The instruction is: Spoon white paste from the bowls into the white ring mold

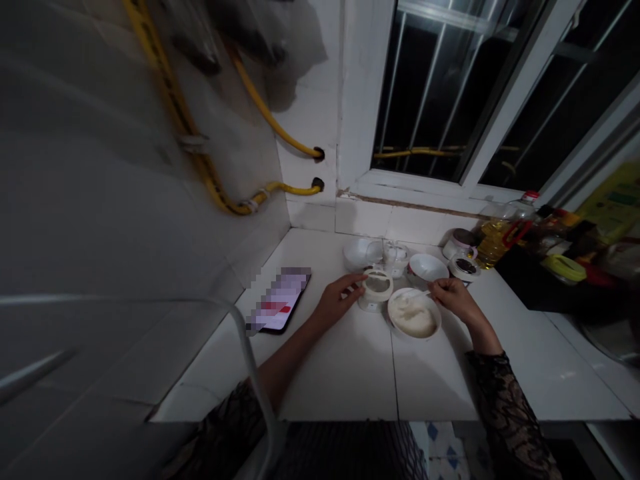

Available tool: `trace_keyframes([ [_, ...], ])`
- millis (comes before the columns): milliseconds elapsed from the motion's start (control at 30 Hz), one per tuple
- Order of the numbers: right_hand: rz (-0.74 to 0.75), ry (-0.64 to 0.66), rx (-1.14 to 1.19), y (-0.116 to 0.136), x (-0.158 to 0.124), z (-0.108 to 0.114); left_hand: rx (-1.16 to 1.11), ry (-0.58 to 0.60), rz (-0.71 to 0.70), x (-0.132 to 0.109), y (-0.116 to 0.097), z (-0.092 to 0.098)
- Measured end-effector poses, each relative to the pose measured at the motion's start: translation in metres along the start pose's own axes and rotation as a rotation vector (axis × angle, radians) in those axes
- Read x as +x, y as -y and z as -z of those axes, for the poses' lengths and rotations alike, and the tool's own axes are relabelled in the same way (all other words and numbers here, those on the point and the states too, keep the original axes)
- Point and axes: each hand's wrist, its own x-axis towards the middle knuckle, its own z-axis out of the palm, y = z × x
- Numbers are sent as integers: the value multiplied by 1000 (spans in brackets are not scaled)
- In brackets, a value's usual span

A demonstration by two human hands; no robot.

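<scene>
My right hand [453, 298] grips the handle of a pale spoon [417, 295], whose other end rests in a white bowl [439, 325] holding a thick, whitish mixture [413, 316]. Just left of that bowl stands a small white round container [373, 303] with a greyish round top. My left hand [343, 300] reaches its side, thumb and fingers bent around the near edge at the rim. What the container holds cannot be made out.
Behind are a clear bowl [361, 253], a small jar [397, 257] and another white bowl [428, 268]. Jars [464, 268], an oil bottle [493, 243] and a dark tray [520, 280] stand right. A phone [283, 303] lies left, near the tiled wall [190, 233].
</scene>
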Motion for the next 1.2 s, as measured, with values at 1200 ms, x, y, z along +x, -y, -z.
trace_keyframes([
  [1200, -150, -52, 335, 4, 2, 0, -10, -1, 1, 0, 1, 0],
])
